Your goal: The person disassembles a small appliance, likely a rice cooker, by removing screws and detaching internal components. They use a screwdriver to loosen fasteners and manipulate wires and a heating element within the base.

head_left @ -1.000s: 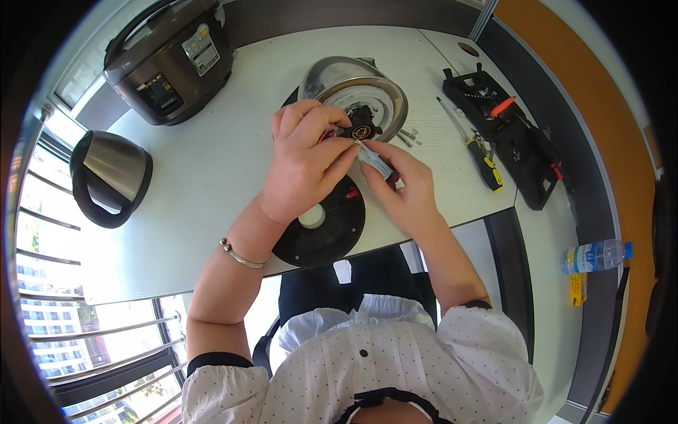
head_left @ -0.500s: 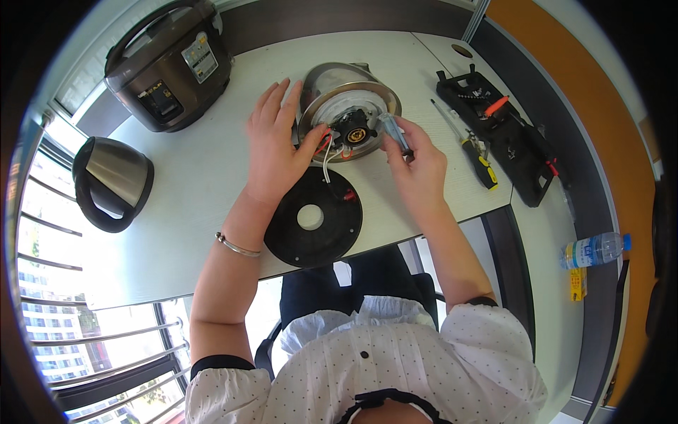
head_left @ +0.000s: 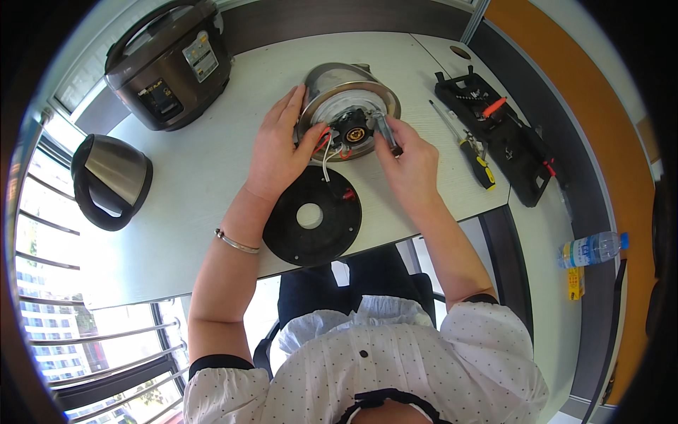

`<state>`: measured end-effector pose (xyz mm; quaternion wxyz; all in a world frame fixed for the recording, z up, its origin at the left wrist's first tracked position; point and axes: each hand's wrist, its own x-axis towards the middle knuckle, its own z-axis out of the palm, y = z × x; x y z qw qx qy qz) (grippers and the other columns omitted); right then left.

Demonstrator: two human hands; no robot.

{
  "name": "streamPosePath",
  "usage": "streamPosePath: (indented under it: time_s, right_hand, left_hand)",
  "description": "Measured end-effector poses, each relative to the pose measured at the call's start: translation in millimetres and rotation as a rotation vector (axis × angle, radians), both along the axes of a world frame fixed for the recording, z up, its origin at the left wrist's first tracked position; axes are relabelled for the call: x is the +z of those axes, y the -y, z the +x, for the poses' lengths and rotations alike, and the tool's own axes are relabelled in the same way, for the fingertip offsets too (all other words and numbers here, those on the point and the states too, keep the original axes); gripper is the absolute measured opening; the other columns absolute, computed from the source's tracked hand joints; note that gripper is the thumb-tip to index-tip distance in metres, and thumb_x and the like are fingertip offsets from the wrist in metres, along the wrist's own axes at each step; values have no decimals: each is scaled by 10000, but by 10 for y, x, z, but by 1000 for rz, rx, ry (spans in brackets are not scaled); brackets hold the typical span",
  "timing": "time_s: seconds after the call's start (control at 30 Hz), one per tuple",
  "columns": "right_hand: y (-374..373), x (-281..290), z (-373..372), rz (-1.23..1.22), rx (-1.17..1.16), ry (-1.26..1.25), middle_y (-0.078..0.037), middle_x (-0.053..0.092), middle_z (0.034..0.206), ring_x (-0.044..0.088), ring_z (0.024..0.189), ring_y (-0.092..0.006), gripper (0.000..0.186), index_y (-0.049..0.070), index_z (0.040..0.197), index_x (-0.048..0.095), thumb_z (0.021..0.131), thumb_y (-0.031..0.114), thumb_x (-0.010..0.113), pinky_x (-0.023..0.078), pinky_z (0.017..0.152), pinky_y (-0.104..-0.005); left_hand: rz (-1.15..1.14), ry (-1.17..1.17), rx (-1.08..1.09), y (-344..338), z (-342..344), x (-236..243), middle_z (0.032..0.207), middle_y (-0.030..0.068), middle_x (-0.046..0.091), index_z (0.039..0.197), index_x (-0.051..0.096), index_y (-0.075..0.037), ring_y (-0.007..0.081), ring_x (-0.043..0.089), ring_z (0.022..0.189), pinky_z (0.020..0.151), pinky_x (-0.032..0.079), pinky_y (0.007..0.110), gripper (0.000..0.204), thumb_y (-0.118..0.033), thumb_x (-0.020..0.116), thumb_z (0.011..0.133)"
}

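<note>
A metal electric kettle body [head_left: 339, 74] lies on the table with its underside facing me, showing a black round connector [head_left: 355, 133] with a brass-coloured centre. My left hand [head_left: 279, 145] steadies it, fingers along the left side and thumb at the rim beside red and white wires [head_left: 326, 152]. Pinched in my right hand [head_left: 412, 159] is a slim clear, tube-like tool [head_left: 385, 133] with a dark end. Its far tip meets the underside just right of the connector; the exact contact point is too small to tell. Below lies a black ring-shaped base cover [head_left: 286, 226].
On the right sit a yellow-and-black screwdriver [head_left: 478, 166] and an open black tool case [head_left: 508, 145] with an orange-handled tool [head_left: 495, 107]. Another kettle [head_left: 116, 180] and a rice cooker [head_left: 169, 71] stand on the left. A water bottle [head_left: 592, 250] lies at far right.
My right hand has shifted left and brought the clear tool closer to the connector. The left hand's fingers have closed in against the kettle body's side.
</note>
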<state>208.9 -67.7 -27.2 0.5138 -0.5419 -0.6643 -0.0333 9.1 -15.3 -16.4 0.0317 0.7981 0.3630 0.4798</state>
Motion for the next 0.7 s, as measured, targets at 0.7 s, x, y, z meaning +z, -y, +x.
streamPosePath:
  time_s: [0.7]
  right_hand:
    - [-13,61,-24,194,-151,444,-71,589,588,587,495,-232,270,63,1029,647,767,93,704,443,447,-352]
  left_hand:
    - [-27,75,-36,-45,6,-26,1248,239,552,1353,489,-149,390,593,1046,864,502,400,418,-179,544,941]
